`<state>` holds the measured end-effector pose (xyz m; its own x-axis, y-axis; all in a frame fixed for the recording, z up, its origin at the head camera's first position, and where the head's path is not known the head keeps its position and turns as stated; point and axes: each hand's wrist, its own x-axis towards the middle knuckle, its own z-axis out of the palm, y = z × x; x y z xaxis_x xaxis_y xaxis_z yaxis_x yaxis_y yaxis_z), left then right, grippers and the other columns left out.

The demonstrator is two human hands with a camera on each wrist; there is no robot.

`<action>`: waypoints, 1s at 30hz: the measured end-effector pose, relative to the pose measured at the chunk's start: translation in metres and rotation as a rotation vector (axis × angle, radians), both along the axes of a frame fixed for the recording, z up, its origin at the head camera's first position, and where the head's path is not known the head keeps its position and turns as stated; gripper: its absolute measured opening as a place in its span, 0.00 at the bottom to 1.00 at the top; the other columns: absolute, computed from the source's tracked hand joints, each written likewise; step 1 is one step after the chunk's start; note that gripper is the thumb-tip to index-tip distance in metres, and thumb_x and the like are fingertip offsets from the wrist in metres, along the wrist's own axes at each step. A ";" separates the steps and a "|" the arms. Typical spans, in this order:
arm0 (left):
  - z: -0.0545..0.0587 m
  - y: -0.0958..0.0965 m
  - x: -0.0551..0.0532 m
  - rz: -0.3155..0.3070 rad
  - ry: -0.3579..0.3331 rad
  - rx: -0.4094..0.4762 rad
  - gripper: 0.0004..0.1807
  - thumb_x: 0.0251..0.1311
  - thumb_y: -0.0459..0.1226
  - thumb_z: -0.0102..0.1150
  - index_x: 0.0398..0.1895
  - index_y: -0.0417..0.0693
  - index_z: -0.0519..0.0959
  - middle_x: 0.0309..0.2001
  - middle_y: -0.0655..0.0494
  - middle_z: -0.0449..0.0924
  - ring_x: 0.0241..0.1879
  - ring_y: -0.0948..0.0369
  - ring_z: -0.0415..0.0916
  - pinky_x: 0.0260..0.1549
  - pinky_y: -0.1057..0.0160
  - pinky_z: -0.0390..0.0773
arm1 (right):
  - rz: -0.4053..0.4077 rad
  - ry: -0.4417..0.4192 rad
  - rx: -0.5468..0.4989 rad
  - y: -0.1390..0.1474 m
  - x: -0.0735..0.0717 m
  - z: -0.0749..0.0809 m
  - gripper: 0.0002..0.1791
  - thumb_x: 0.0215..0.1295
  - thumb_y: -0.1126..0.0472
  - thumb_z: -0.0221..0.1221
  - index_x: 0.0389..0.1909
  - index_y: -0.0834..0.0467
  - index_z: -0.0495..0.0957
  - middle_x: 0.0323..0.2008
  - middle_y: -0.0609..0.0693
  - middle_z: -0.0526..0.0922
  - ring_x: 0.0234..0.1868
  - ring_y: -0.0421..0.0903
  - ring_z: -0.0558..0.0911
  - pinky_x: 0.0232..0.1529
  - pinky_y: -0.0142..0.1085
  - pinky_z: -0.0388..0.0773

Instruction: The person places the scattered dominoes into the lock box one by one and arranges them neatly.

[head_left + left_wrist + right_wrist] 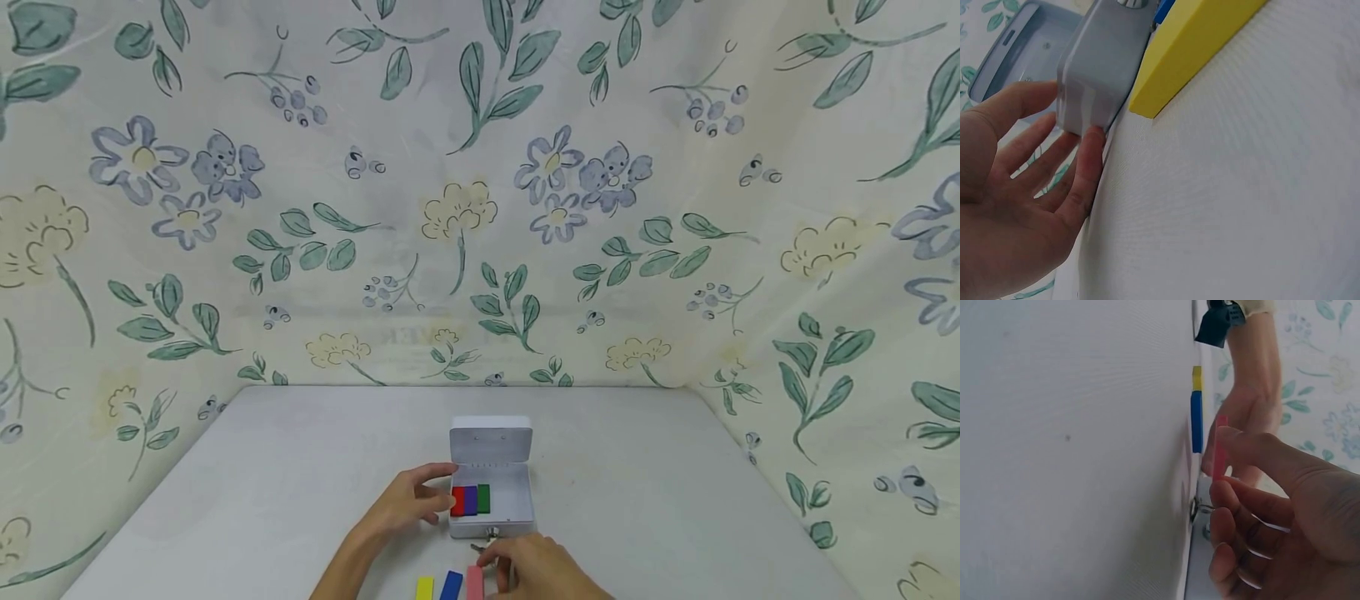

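One pinch: the right hand (536, 567) holds the pink block (475, 582) between thumb and fingertips, raised off the counter (637, 483), in front of the box (467, 531).
Left hand (411, 500): fingers spread, touching the box's left end; thumb near the red block (457, 501).
Key (477, 547): at the box's front, just beside the right hand; a block or knuckle carried low could snag it and jolt the box.
Pink block's hold: fingertips only, so a bump against the front wall could twist it loose.
Row inside: red, purple (471, 500) and green (483, 498) blocks at the left; a stray left thumb could shove them askew.
Lid (491, 446): raised at the back; a hard knock might tip it shut.
Loose blocks: yellow (424, 588) and blue (452, 585) on the counter; the right hand could brush the blue.
Backdrop: floral cloth (405, 208).
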<state>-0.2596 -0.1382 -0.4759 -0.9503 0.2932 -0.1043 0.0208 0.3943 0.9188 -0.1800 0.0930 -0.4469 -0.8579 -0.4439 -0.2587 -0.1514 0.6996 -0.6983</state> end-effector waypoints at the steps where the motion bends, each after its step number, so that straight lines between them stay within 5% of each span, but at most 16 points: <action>1: 0.000 0.000 0.000 0.001 -0.002 0.001 0.32 0.57 0.41 0.67 0.66 0.50 0.73 0.68 0.43 0.70 0.45 0.58 0.82 0.39 0.59 0.85 | -0.001 0.005 -0.002 0.000 0.000 0.001 0.18 0.51 0.51 0.73 0.44 0.45 0.85 0.22 0.43 0.78 0.24 0.40 0.75 0.29 0.26 0.76; 15: -0.002 -0.002 0.000 -0.016 -0.019 0.019 0.30 0.59 0.42 0.66 0.65 0.49 0.73 0.68 0.43 0.70 0.46 0.58 0.82 0.39 0.60 0.85 | 0.026 0.074 -0.073 0.008 -0.002 0.009 0.17 0.52 0.48 0.72 0.44 0.45 0.85 0.21 0.40 0.79 0.22 0.38 0.77 0.25 0.24 0.75; 30: -0.002 -0.002 0.000 -0.011 0.013 0.028 0.30 0.58 0.41 0.66 0.65 0.48 0.73 0.68 0.41 0.70 0.48 0.56 0.82 0.38 0.59 0.85 | 0.058 0.231 -0.053 0.025 -0.026 0.023 0.18 0.53 0.52 0.72 0.45 0.51 0.84 0.20 0.38 0.77 0.23 0.36 0.73 0.26 0.25 0.74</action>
